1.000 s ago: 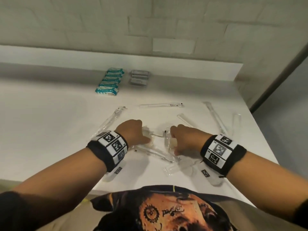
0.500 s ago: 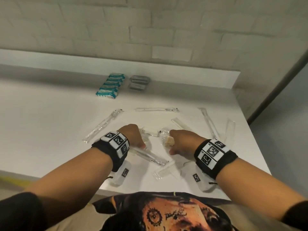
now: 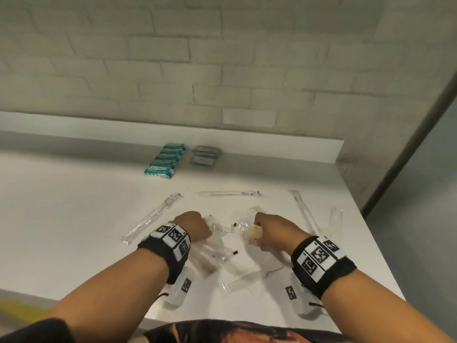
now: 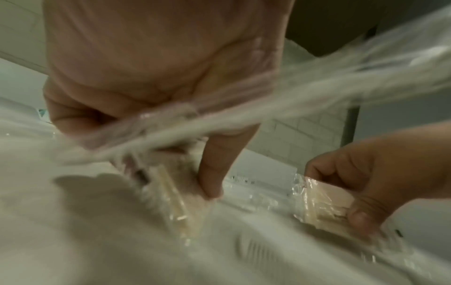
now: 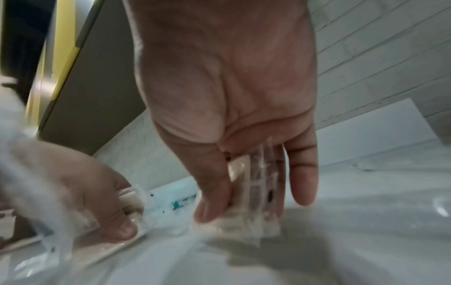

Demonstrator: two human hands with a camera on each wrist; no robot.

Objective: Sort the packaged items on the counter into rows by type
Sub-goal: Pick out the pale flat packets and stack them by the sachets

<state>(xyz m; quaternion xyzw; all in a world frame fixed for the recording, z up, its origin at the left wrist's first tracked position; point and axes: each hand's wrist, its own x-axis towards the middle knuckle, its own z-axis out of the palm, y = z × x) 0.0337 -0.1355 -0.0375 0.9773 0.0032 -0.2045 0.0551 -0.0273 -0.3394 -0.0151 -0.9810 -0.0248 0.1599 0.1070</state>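
Both hands are at the middle of the white counter (image 3: 74,219). My left hand (image 3: 197,227) grips a small clear-wrapped cream packet (image 4: 175,194) between thumb and fingers. A long clear sleeve (image 4: 219,108) also lies across its palm, blurred. My right hand (image 3: 265,229) pinches a second cream packet (image 3: 254,235), thumb on one side and fingers on the other (image 5: 249,192). Near the back wall lie a row of teal packets (image 3: 164,160) and a short row of grey packets (image 3: 204,155).
Long clear-wrapped sticks lie loose around the hands: one at the left (image 3: 153,216), one ahead (image 3: 228,193), two at the right (image 3: 304,211) (image 3: 335,219). A wrapped comb (image 3: 243,280) sits near the front edge. The counter's right edge drops to the floor.
Both hands have drawn slightly apart, each keeping its cream packet. The long sleeve under the left hand has swung with it. The head view has tilted up.
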